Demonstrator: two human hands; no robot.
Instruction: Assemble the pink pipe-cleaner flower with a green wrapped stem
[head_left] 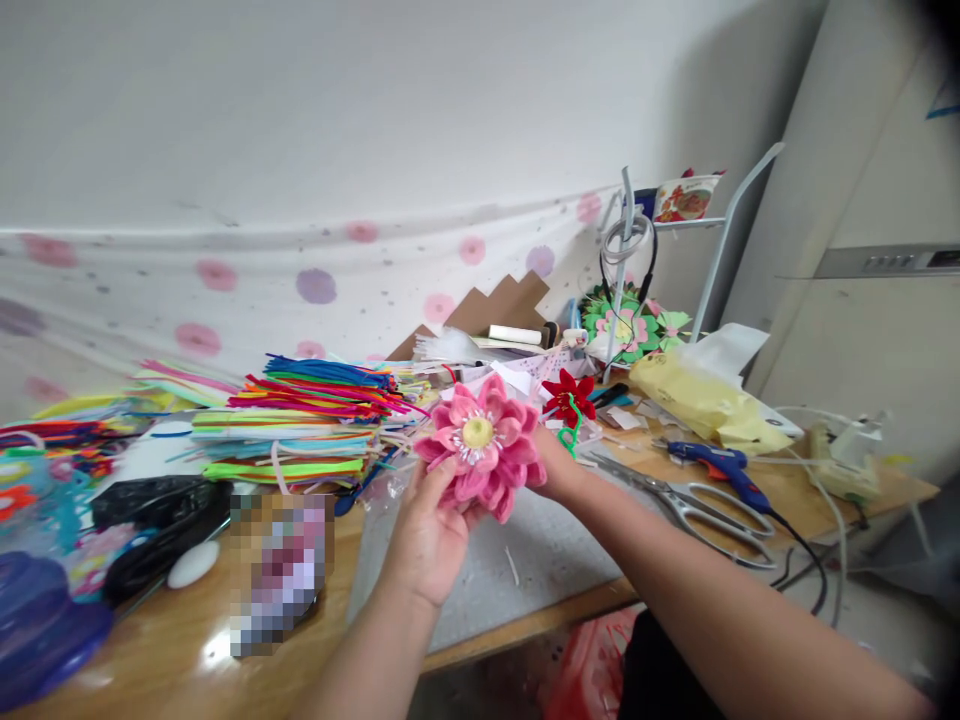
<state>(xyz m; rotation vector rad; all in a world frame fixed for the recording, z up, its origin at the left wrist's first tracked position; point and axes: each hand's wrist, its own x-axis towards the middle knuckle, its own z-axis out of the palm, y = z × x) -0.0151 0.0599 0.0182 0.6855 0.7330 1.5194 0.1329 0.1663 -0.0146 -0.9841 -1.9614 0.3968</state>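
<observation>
A pink artificial flower (507, 472) with layered petals, white stamens and a yellow centre is held up over the grey mat, facing me. My left hand (435, 525) grips it from the lower left, thumb on the petals and fingers underneath. My right hand (553, 468) reaches behind the flower from the right; the petals cover its fingers, so its grip is hidden. Just beyond that hand is a red artificial flower (568, 396) with a curled green stem (574, 425).
Large scissors (694, 510) and a blue glue gun (720, 465) with its cable lie on the right. Bundles of coloured pipe cleaners (300, 420) are piled at left. The grey mat (480, 600) covers the table's front; a yellow plastic bag (701, 400) sits behind the glue gun.
</observation>
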